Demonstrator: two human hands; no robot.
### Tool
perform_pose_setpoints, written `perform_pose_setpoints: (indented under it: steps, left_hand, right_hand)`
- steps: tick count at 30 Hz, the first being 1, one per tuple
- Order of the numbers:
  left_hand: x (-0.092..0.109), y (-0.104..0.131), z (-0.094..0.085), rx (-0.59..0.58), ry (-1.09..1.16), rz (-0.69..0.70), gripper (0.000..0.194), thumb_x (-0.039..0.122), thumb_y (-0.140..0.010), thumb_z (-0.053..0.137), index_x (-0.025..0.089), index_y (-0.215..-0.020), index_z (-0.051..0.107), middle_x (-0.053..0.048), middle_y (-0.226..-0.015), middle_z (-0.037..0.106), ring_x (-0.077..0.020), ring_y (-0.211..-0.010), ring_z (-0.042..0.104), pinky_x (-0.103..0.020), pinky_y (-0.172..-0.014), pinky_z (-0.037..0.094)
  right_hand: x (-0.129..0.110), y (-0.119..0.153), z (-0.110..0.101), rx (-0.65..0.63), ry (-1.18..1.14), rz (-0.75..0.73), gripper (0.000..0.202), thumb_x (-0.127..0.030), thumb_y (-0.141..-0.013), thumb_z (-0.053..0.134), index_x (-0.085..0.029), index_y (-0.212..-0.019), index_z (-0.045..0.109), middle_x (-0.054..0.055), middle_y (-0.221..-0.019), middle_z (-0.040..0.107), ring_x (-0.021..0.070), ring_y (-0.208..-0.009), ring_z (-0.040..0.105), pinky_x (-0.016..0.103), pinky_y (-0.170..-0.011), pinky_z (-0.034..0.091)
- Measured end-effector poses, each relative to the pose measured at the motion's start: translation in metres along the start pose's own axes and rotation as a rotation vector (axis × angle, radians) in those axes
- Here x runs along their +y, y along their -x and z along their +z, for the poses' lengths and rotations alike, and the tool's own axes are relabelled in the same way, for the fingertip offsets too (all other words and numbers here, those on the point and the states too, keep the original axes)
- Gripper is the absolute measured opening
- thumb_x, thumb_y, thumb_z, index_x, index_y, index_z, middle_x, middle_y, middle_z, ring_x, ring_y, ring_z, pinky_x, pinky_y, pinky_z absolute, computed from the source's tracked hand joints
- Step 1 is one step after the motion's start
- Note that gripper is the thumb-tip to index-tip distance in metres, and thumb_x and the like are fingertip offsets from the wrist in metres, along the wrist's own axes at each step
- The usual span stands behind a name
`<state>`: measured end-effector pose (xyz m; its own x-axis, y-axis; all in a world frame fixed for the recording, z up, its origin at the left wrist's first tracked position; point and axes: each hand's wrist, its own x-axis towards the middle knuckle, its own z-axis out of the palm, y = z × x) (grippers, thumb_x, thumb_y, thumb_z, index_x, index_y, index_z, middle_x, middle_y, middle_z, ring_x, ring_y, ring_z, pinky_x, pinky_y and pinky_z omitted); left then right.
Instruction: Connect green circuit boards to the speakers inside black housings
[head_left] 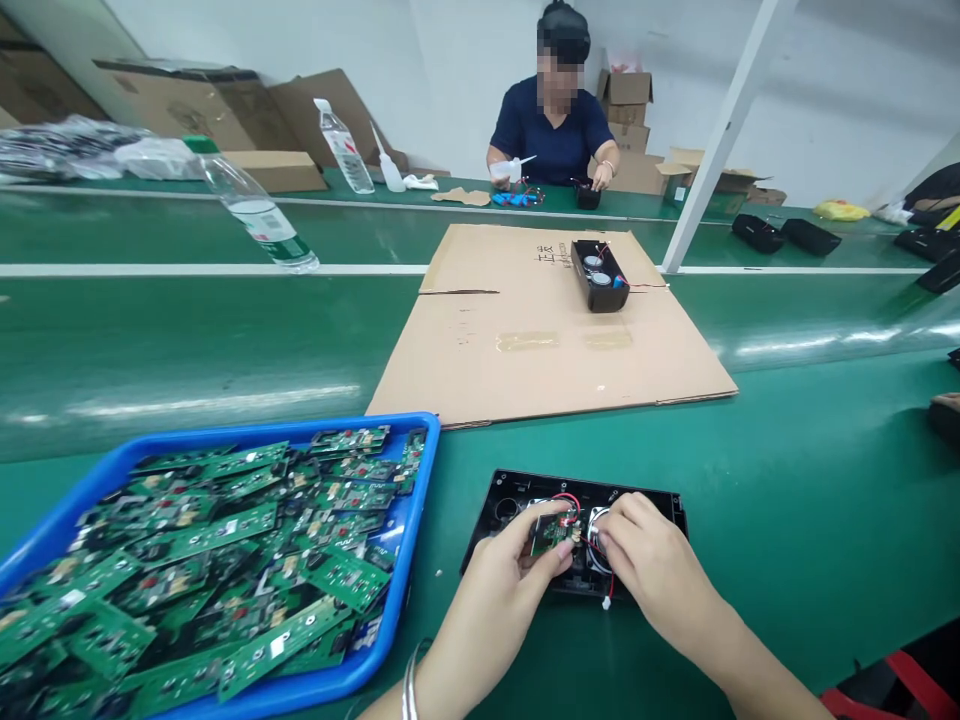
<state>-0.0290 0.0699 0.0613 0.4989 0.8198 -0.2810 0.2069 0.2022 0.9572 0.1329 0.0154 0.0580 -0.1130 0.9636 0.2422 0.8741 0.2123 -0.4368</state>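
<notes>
A black plastic housing (487, 512) lies on the green table in front of me, with round silver speakers inside. My left hand (517, 565) pinches a small green circuit board (551, 535) between thumb and fingers above the housing. Red and black wires run from the board. Beside it, my right hand (645, 550) has its fingers pressed together at the right speaker (596, 540), by the wires; what they pinch is too small to make out. A white connector (607, 603) hangs at the housing's near edge.
On the left, a blue tray (431, 500) holds several green circuit boards. Beyond the housing lies a cardboard sheet (525, 380) bearing an open black case (600, 277). Water bottles (262, 220) stand farther left. A person (551, 120) sits across, handling parts.
</notes>
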Motion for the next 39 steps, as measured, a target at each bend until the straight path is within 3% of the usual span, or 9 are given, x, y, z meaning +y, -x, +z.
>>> perform_pose_setpoints:
  steps: [9,18,21,24,28,33,39]
  left_hand:
    - [-0.001,0.001,0.0,-0.015,-0.019,0.003,0.032,0.028,-0.076,0.054,0.02,-0.107,0.06,-0.003,-0.093,0.071,-0.0217,-0.091,0.067,-0.032,-0.076,0.058]
    - [0.011,0.006,0.005,0.067,-0.453,0.245,0.029,0.02,-0.082,0.043,0.024,-0.102,0.064,-0.003,-0.098,0.072,-0.0211,-0.088,0.067,-0.032,-0.079,0.053]
    - [0.01,0.006,0.003,0.042,-0.43,0.249,0.03,0.02,-0.083,0.043,0.024,-0.105,0.063,-0.004,-0.093,0.073,-0.0219,-0.088,0.067,-0.033,-0.079,0.052]
    - [0.01,0.005,0.002,-0.007,-0.369,0.247,0.032,0.019,-0.083,0.042,0.024,-0.106,0.063,-0.004,-0.084,0.073,-0.0215,-0.081,0.067,-0.033,-0.077,0.053]
    - [0.01,0.005,0.002,-0.024,-0.266,0.25,0.031,0.018,-0.083,0.042,0.024,-0.103,0.065,-0.003,-0.087,0.073,-0.0189,-0.073,0.067,-0.029,-0.07,0.054]
    - [0.012,0.003,0.003,0.044,-0.235,0.206,0.027,0.025,-0.081,0.047,0.021,-0.102,0.064,-0.004,-0.085,0.073,-0.0203,-0.073,0.067,-0.03,-0.069,0.054]
    - [0.017,0.003,-0.001,0.079,-0.215,0.175,0.03,0.029,-0.082,0.048,0.02,-0.107,0.06,-0.004,-0.095,0.072,-0.0198,-0.082,0.068,-0.029,-0.075,0.054]
  right_hand:
    - [-0.005,-0.001,0.007,0.023,0.214,-0.149,0.02,-0.002,-0.079,0.046,-0.016,-0.068,0.055,0.001,-0.067,0.051,0.0135,-0.06,0.046,0.024,-0.051,0.038]
    - [-0.008,-0.003,0.01,0.005,0.34,-0.205,0.016,-0.002,-0.078,0.05,-0.016,-0.072,0.055,0.003,-0.07,0.056,0.0171,-0.061,0.052,0.028,-0.053,0.041]
    - [-0.005,-0.007,0.004,-0.05,0.256,-0.106,0.009,-0.008,-0.082,0.053,-0.016,-0.083,0.056,0.003,-0.071,0.058,0.017,-0.063,0.056,0.028,-0.054,0.044]
    - [-0.003,-0.013,-0.003,-0.108,0.09,-0.043,0.018,-0.013,-0.083,0.057,-0.015,-0.1,0.055,0.004,-0.081,0.064,0.0172,-0.071,0.06,0.027,-0.06,0.048]
    - [-0.004,-0.015,-0.004,-0.152,-0.034,-0.025,0.008,-0.015,-0.087,0.05,-0.017,-0.085,0.058,0.003,-0.074,0.063,0.0168,-0.068,0.058,0.027,-0.058,0.048]
    - [0.003,-0.011,-0.013,-0.119,-0.159,0.063,0.021,-0.016,-0.088,0.047,-0.018,-0.109,0.053,0.005,-0.092,0.061,0.0162,-0.076,0.059,0.028,-0.069,0.05]
    - [0.013,-0.006,-0.041,-0.407,-0.123,0.018,0.028,-0.002,-0.082,0.049,-0.024,-0.094,0.061,0.001,-0.096,0.052,0.0119,-0.081,0.056,0.022,-0.071,0.046]
